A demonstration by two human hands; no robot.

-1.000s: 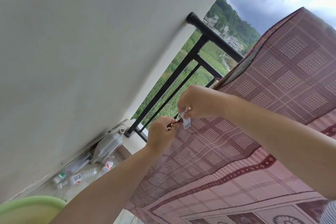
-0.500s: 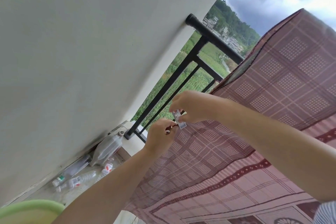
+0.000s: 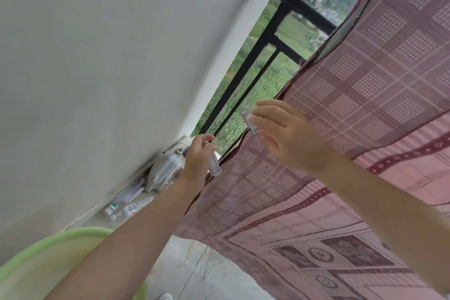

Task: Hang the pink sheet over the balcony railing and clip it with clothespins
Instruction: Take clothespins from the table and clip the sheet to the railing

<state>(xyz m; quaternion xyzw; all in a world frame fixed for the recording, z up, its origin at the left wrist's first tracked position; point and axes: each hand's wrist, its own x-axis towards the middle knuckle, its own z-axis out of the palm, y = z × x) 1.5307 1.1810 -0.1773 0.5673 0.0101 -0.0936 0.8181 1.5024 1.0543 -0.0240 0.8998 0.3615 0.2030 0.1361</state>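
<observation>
The sheet is already draped over the railing; no clip is seen fixed on it yet — clipping remains; one clothespin is pinched in the right hand, another peg gripped in the left hand.

Surface materials on the balcony.
Woven cloth pink sheet, matt; black-painted metal railing; clear glossy plastic clothespins; smooth matt plastered wall.

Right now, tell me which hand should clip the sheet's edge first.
Right. The right hand pinches a clear clothespin high beside the pink sheet edge, nearer the railing. The left hand holds another clothespin lower, nearer the floor.
</observation>
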